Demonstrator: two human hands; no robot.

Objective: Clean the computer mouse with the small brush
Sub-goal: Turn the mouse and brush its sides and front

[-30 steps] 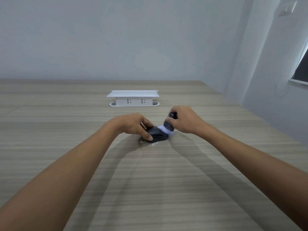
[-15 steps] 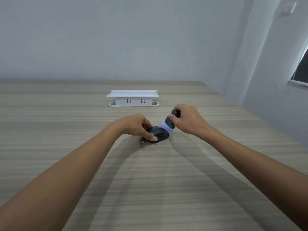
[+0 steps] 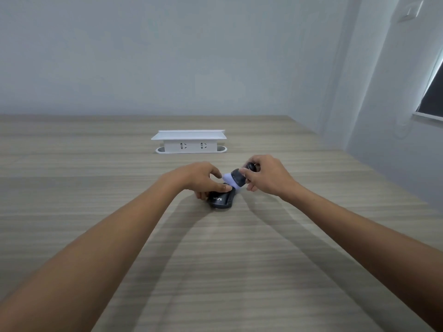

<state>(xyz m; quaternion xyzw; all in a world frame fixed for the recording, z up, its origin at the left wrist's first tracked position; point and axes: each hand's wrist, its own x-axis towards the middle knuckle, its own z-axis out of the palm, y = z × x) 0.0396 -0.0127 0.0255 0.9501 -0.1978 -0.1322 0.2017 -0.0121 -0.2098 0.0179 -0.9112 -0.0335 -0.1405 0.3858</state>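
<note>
While brushing under way: computer mouse (image 3: 221,200) on wooden table (image 3: 239,271), centre, pinned at far end by left hand (image 3: 200,179). Right hand (image 3: 266,176) clamped on small brush (image 3: 237,179), pale bristles touching mouse's far right edge. Cleaned portion undeterminable; near shell apparently pending.

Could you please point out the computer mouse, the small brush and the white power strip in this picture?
computer mouse (image 3: 221,201): head view, on its dark rear shell by the logo.
small brush (image 3: 238,178): head view, on its dark barrel above the pale bristles.
white power strip (image 3: 191,146): head view, on its front face between the sockets.
</note>
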